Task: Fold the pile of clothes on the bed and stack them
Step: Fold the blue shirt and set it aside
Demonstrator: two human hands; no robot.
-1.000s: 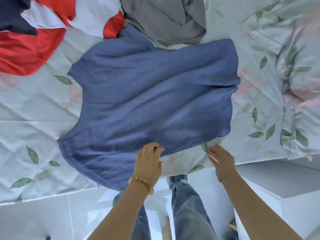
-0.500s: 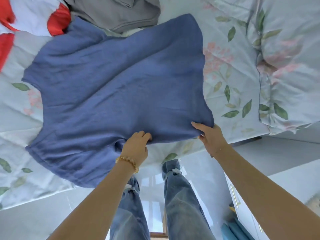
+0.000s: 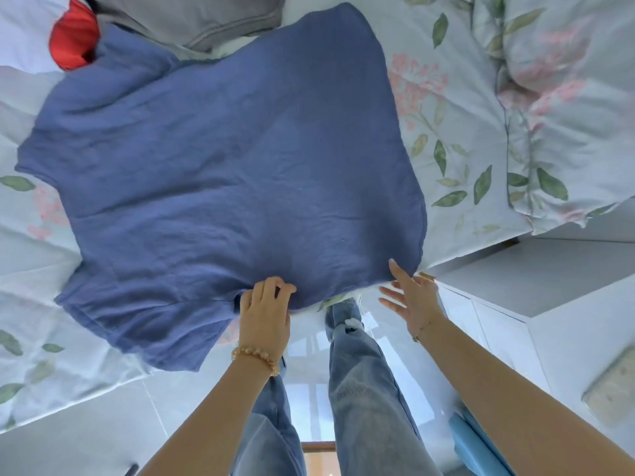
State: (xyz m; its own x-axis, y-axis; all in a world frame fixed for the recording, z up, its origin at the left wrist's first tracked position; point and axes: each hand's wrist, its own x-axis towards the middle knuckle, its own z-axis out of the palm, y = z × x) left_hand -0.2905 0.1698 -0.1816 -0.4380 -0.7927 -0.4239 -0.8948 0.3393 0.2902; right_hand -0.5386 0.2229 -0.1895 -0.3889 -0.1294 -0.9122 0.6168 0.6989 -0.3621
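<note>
A blue short-sleeved shirt [image 3: 223, 166] lies spread flat on the floral bedsheet [image 3: 446, 139], its hem at the near bed edge. My left hand [image 3: 266, 310] pinches the shirt's hem near the middle with curled fingers. My right hand [image 3: 410, 297] hovers beside the shirt's near right corner with fingers spread and straight, one fingertip touching the cloth. A grey garment [image 3: 192, 18] and a red and white garment [image 3: 68, 39] lie beyond the shirt at the far edge of the view.
A floral duvet [image 3: 567, 108] is bunched at the right of the bed. A white cabinet [image 3: 549, 321] stands at the bed's right side. My legs in jeans [image 3: 360, 389] stand on the glossy floor at the bed's edge.
My right hand has let go of the shirt's near right corner and opened its fingers. The shirt lies flatter and more spread. My left hand keeps its hold on the hem.
</note>
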